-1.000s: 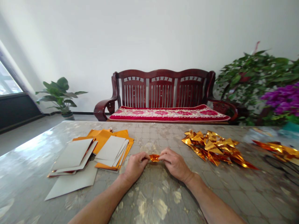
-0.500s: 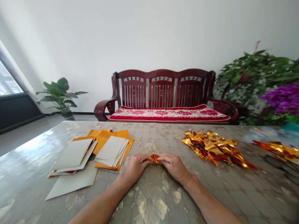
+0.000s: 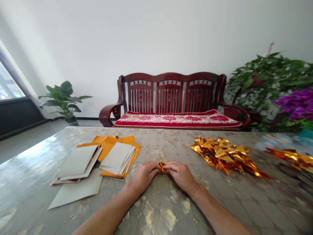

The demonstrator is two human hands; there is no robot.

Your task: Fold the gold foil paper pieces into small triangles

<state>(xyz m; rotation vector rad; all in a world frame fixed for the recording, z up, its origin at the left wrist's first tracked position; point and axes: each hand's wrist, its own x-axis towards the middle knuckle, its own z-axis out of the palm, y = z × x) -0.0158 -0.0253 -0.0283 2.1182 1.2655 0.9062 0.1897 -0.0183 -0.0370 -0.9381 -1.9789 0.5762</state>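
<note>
Between my hands is a small folded piece of shiny gold foil paper [image 3: 161, 166], just over the middle of the table. My left hand [image 3: 146, 174] pinches its left end, and my right hand [image 3: 179, 174] pinches the right end. The fingers hide much of the foil. To the right lies a heap of folded gold foil pieces [image 3: 223, 153] with pointed ends. Stacks of flat sheets lie to the left: pale grey backs [image 3: 77, 161] on one pile, more pale sheets [image 3: 117, 157] on another, with orange sheets [image 3: 109, 145] underneath and behind.
The table [image 3: 156, 202] has a patterned, glossy cover. At its right edge are more gold foil [image 3: 293, 156], a dark cable-like thing [image 3: 290, 171] and a clear plastic bag [image 3: 274, 141]. Behind stands a wooden bench [image 3: 168, 94] between a potted plant [image 3: 66, 101] and leafy plants [image 3: 264, 81].
My hands have drawn slightly closer together, and less of the foil piece shows between the fingers. The piles stay as they were.
</note>
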